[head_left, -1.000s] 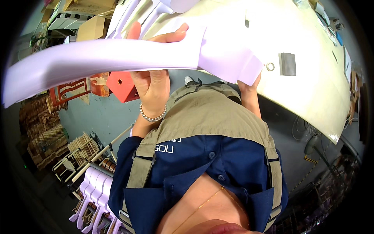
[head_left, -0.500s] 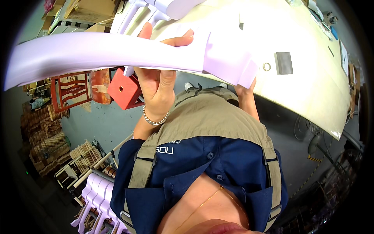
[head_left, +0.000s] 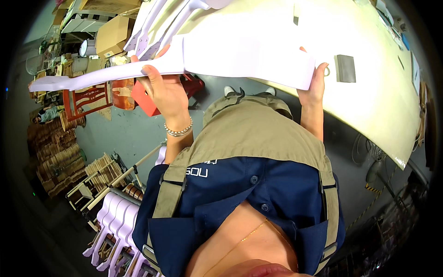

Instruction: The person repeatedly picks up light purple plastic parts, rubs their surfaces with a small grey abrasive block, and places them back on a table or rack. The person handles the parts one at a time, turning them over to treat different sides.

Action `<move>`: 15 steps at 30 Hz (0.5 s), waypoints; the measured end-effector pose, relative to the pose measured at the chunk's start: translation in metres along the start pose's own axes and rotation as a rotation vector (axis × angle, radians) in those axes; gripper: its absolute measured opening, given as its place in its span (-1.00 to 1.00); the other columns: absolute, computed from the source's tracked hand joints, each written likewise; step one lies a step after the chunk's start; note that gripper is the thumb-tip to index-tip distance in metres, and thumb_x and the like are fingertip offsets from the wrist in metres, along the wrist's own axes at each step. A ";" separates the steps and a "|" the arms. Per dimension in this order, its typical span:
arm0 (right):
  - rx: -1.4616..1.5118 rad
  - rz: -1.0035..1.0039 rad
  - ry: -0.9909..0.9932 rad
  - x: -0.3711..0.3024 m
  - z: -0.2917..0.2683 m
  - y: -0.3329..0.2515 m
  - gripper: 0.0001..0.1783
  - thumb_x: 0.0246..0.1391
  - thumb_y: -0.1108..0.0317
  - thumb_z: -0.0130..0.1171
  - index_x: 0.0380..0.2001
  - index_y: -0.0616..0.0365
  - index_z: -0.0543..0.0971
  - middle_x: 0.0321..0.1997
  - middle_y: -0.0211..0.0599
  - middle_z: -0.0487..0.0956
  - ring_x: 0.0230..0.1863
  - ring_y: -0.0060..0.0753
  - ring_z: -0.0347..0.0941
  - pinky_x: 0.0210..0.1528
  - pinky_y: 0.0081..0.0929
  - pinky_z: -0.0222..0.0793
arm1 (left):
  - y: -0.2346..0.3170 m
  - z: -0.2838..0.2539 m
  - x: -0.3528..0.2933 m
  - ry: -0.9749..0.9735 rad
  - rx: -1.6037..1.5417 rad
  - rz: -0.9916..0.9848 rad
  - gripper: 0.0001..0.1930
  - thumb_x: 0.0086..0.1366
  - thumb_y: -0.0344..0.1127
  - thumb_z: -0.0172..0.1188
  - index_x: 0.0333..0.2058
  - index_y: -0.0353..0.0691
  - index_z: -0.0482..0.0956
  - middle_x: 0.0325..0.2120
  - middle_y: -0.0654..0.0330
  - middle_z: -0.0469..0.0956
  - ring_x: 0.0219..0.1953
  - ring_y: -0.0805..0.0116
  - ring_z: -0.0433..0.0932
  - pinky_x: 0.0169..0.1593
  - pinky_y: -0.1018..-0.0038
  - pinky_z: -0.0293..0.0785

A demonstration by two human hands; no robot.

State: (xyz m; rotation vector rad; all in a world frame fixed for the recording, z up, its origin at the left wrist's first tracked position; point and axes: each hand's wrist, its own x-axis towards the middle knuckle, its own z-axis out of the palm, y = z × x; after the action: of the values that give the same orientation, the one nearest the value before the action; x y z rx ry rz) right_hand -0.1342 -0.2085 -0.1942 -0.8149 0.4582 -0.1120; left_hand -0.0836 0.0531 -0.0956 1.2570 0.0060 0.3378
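Observation:
A pale lavender guitar [head_left: 240, 57], without strings, is held level in front of me, seen mostly from its edge. Its slim neck and headstock point left, and the thick body lies to the right. My left hand [head_left: 168, 94] is closed round the neck close to where it meets the body, thumb on the near side. At the body's right end my right hand [head_left: 314, 90] grips the edge, its thumb and fingers on either side. Beyond it, on the cream worktable [head_left: 369, 111], sit a dark grey block [head_left: 346, 68] and a small ring [head_left: 327, 71], partly behind my thumb.
More lavender guitar necks [head_left: 159, 27] lie at the table's far left. Left of the table stand a red stool [head_left: 145, 99], a red chair [head_left: 87, 104] and a cardboard box [head_left: 113, 37]. Lavender guitars [head_left: 115, 217] hang in a rack at lower left, near stacked wooden pieces [head_left: 57, 159].
The guitar has turned and moved away from my face, so its headstock and edge now show. My left hand sits lower round the neck; my right hand has come up into view at the body's end.

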 end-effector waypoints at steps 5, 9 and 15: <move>-0.078 0.037 0.002 -0.009 0.024 -0.018 -0.17 0.12 -0.22 -0.67 0.14 0.31 0.11 0.16 -0.09 0.20 0.18 -0.27 0.09 0.19 -0.40 -0.02 | -0.009 -0.019 -0.001 0.233 -0.065 -0.151 -0.56 0.27 -0.05 -0.12 -0.04 -0.28 0.23 -0.12 0.02 0.38 -0.03 0.27 0.35 0.02 0.33 0.27; -0.111 0.059 -0.059 -0.018 0.043 -0.027 -0.19 0.14 -0.19 -0.70 0.15 0.28 0.11 0.17 -0.08 0.18 0.20 -0.26 0.06 0.20 -0.38 -0.04 | -0.026 -0.056 -0.002 0.291 -0.128 -0.241 -0.60 0.27 -0.12 -0.11 -0.02 -0.23 0.15 -0.14 0.09 0.37 -0.07 0.28 0.37 -0.03 0.30 0.32; -0.477 -0.225 -0.405 -0.033 0.053 -0.033 -0.19 0.03 -0.23 -0.26 0.18 0.15 0.09 0.23 -0.15 0.10 0.25 -0.20 -0.05 0.24 -0.26 -0.18 | -0.049 -0.096 -0.002 0.444 -0.342 -0.591 -0.65 0.23 -0.17 -0.08 -0.12 -0.31 0.34 -0.14 0.07 0.42 -0.07 0.22 0.40 -0.01 0.28 0.35</move>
State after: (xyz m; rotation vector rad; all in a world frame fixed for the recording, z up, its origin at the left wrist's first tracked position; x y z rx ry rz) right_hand -0.1376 -0.1864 -0.1271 -1.3244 0.0016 -0.0421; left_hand -0.0916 0.1291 -0.1720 0.7735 0.6615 0.0886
